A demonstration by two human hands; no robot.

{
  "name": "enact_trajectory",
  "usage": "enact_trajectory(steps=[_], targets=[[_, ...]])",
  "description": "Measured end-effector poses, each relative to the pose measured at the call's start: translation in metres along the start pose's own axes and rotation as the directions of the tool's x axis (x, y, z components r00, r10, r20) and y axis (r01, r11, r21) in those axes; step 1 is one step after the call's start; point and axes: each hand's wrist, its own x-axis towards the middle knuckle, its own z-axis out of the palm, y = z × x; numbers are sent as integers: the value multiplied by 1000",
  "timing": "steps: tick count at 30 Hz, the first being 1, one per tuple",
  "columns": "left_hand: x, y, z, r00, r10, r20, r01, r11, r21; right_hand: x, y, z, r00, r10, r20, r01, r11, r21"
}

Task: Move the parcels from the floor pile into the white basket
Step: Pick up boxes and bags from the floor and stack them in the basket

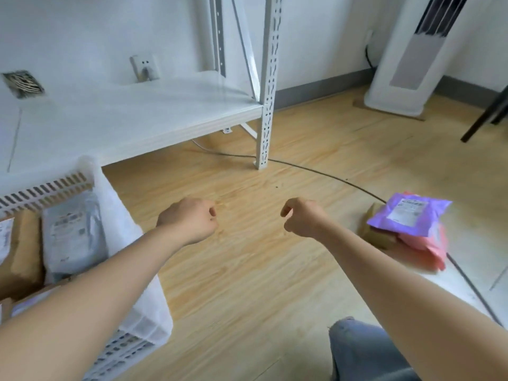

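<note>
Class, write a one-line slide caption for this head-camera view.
Both hands, left and right, hover empty between white basket and floor pile.

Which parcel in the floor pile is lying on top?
The purple parcel. It lies on top of the pink parcel and the brown parcel, with its white label facing up.
</note>
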Motion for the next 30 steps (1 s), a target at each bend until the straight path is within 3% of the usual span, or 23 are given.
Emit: enact_trajectory(steps=[3, 6, 11, 16, 18, 23, 27, 30], targets=[[24, 38, 19, 1000, 9, 30, -8, 1000, -17, 20, 50, -14, 992, 113, 49, -112, 993, -30], [47, 72, 34, 999, 13, 37, -12, 999, -41, 36, 102, -32, 957, 255, 141, -227, 956, -188], [86, 124, 60, 998, -14, 55, 19, 996, -84, 62, 185, -61, 906, 358, 228, -260, 893, -368], [122, 179, 100, 996, 14, 89, -3, 993, -119, 86, 255, -27, 885, 345, 312, -257, 922, -291], [134, 199, 119, 992, 29, 124, -14, 993, -117, 87, 281, 3, 877, 372, 303, -336, 927, -166], [161, 243, 164, 978, 67, 198, -46, 993, -109, 94, 323, 48, 837, 514, 185, -520, 854, -22], [176, 277, 201, 961, 77, 264, -50, 993, -107, 111, 352, 59, 835, 545, 76, -546, 838, -3], [177, 298, 228, 941, 119, 317, -91, 991, -100, 126, 369, 58, 841, 534, 82, -537, 844, 8]])
